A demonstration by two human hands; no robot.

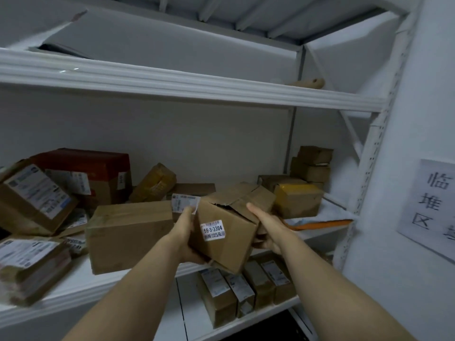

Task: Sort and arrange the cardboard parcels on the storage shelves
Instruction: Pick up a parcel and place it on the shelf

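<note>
Far left of the grip we see tilted brown cartons [34,200] with glossy white shipping labels, their print too blurred to read, and a dark red box [86,163] behind them. Just left of the left hand [186,232] lies a long plain carton [128,232], matt and creased, on the white metal shelf [86,294]. That hand clasps the small cardboard parcel [234,247] from its left side, thumb up the face, fingers hidden beneath. The parcel sits tilted between both hands, top flaps torn and gaping, with a white sticker [213,230] reading 56-3-3304 on its near face. The right hand [269,230] grasps its right end, thumb on the flap, fingers tucked under out of sight. Right of the grip stands a yellow-taped box [298,200], then a paper sign [433,203] cut off by the frame.
</note>
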